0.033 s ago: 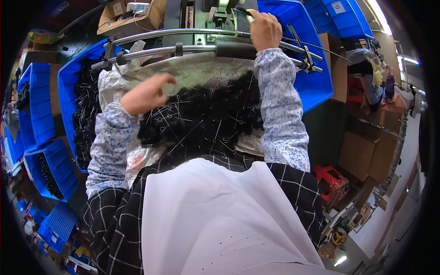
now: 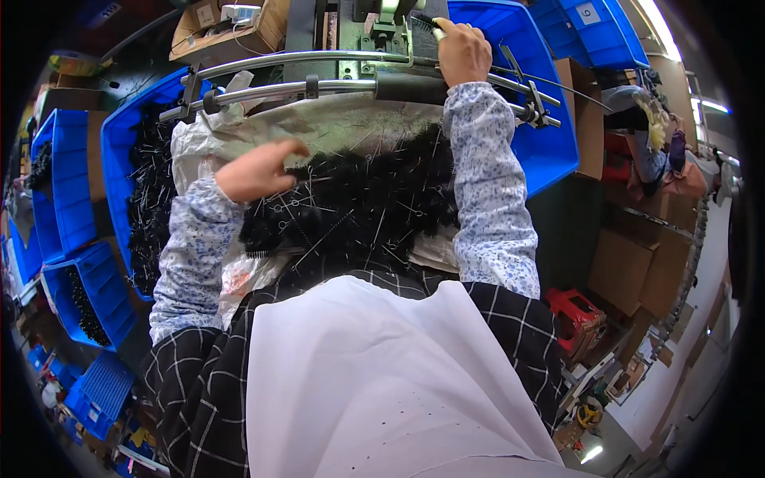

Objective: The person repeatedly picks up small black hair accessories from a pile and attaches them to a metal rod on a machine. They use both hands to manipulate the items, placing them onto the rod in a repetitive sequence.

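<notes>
My right hand [image 2: 464, 52] is closed on a small brush with black bristles [image 2: 422, 22], held at the machine [image 2: 385, 40] at the far middle. The fingers hide part of the brush. My left hand [image 2: 259, 169] hovers at the left edge of a pile of black wire brushes [image 2: 358, 199] in front of me. Its index finger and thumb are apart, slightly blurred, with nothing seen between them. Thin metal stems, some ending in loops, stick out of the pile. The brushes lie on a pale sheet [image 2: 335, 119] spread before the machine.
Two metal rails [image 2: 279, 89] cross between me and the machine. A blue bin [image 2: 143, 191] of more brushes stands at left, another blue bin [image 2: 546, 151] behind my right arm. A wooden box [image 2: 227, 40] sits far left; cardboard boxes [image 2: 625, 267] and a red stool [image 2: 572, 315] stand right.
My left hand has shifted slightly to the right. The brush in my right hand has tilted a little, showing more of its bristles; that hand has barely moved.
</notes>
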The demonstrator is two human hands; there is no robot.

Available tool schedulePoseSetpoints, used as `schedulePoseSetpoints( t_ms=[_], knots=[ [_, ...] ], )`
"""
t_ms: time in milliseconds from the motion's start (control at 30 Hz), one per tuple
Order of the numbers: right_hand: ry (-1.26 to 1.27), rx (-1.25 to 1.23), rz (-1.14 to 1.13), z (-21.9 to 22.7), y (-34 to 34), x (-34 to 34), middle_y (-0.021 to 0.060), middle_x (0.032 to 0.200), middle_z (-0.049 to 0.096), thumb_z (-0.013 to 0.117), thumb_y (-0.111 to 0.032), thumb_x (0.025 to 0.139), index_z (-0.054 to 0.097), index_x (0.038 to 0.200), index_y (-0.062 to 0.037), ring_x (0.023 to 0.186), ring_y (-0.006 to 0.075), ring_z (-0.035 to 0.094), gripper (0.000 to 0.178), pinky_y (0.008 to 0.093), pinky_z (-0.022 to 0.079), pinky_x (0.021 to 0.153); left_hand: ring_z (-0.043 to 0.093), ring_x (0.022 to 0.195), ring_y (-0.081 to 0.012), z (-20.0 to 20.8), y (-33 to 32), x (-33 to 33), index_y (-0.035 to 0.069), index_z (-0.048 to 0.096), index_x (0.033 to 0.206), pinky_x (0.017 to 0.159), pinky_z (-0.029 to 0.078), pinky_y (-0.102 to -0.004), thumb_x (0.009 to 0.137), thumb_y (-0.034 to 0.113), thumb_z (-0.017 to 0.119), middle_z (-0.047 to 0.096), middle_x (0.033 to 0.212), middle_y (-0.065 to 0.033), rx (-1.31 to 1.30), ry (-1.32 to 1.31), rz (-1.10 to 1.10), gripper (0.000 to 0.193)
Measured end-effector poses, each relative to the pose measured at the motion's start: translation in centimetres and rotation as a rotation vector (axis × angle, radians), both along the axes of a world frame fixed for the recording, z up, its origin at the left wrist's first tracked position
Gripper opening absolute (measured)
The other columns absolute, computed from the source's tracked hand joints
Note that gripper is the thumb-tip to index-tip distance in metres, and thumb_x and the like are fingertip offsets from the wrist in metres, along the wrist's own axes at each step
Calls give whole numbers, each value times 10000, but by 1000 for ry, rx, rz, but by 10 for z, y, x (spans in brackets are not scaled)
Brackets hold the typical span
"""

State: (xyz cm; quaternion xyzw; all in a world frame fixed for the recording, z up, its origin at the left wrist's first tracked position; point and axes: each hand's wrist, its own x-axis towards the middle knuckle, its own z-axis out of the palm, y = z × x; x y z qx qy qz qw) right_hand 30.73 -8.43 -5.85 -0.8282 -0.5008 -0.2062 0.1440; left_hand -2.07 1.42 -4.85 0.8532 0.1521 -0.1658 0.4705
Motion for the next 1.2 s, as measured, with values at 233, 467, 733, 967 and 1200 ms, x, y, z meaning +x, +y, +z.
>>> schedulePoseSetpoints(
  t_ms=[233, 467, 733, 967, 1200],
  knots=[
    [-28, -39, 70, -10, 17, 2, 34, 814, 633, 576, -148, 774, 657, 999, -200, 784, 246, 564, 245, 386, 442, 726, 587, 798, -291, -27, -6, -10, 8, 528, 1035, 722, 469, -359, 702, 78, 627, 600, 915, -164, 131, -199, -28, 355],
    [108, -76, 93, -14, 20, 12, 56, 913, 614, 587, -188, 783, 646, 1021, -189, 842, 263, 552, 245, 387, 430, 748, 512, 657, -147, 14, 1, -16, 37, 495, 1041, 601, 419, -277, 766, 79, 621, 566, 822, -70, 7, -223, 282, 306],
    [-5, -81, -18, -7, 11, 8, 76, 984, 614, 616, -272, 766, 606, 1099, -170, 908, 276, 549, 349, 424, 417, 774, 490, 747, -86, 35, 13, -17, 30, 495, 1095, 702, 407, -213, 863, 69, 535, 545, 953, -21, 21, -478, 376, 238],
    [155, -93, -73, -19, 10, 1, 132, 1075, 606, 620, -290, 744, 606, 1092, -119, 1037, 293, 531, 388, 442, 402, 844, 516, 877, -115, 44, 12, -9, -13, 495, 1088, 785, 431, -229, 887, 71, 502, 450, 1062, -63, -50, -542, 458, 218],
    [170, -115, -75, -14, 44, -41, 86, 950, 637, 595, -250, 718, 629, 1013, -101, 937, 279, 579, 332, 452, 415, 749, 534, 868, -110, 48, 12, -6, -4, 503, 1122, 783, 434, -228, 884, 83, 515, 493, 1047, -65, -63, -608, 518, 253]
  ],
)
